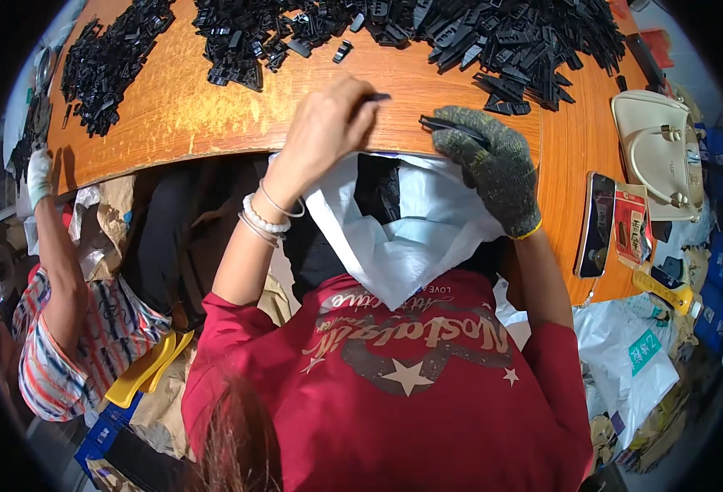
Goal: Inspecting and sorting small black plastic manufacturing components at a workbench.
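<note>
Black plastic parts (509, 41), orange wooden table (173, 98), white bag (427, 221).

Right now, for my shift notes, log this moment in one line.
left hand: pinches black part | right hand: gloved, holds black clip | white bag: open below

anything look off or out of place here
Only the right hand wears a glove; the left hand is bare, each pinching a black plastic part at the table edge. One part lies apart from the piles. A handbag and phone share the worktop.
</note>
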